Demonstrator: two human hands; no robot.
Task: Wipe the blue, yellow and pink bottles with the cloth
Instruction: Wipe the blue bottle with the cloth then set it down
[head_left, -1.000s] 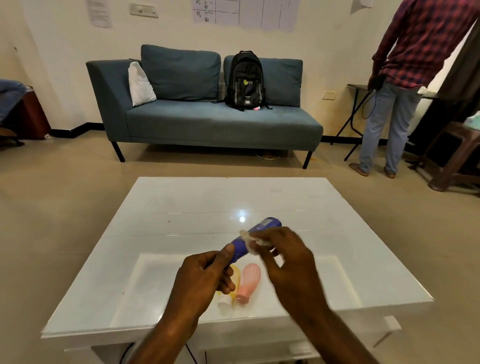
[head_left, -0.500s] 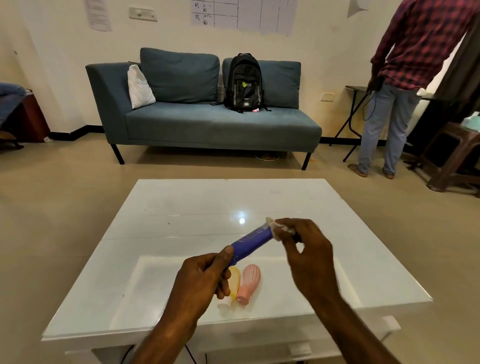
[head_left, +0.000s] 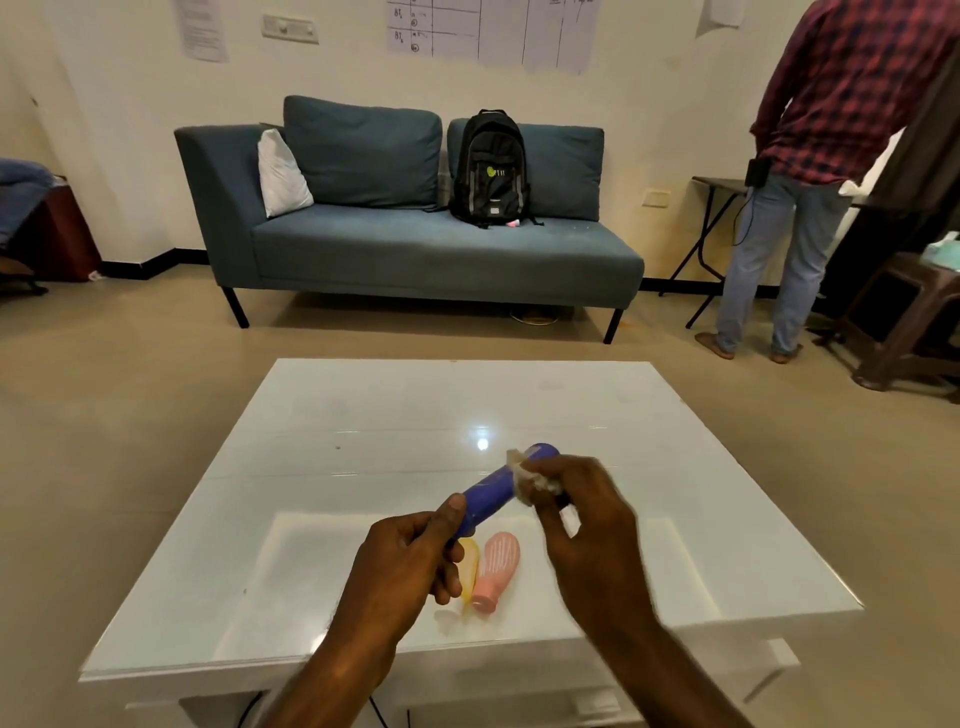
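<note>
Hands raised: left (head_left: 410, 558) grips blue bottle (head_left: 491, 493), right (head_left: 582, 512) (blurred) pinches cloth (head_left: 527, 475).

Warm, dimmish indoor light, wide-angle view.
I see one glare spot on the white table (head_left: 363, 415) at centre frame (right hand (head_left: 587, 525) motion-blurred); edges bow outward.

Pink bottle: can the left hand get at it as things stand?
Probably not yet: the left hand is closed on the blue bottle. The pink bottle lies uncovered on the table just beside it.

Blue bottle (head_left: 491, 491); pink bottle (head_left: 497, 566); yellow bottle (head_left: 469, 566); cloth (head_left: 530, 478) seemingly whitish.
</note>
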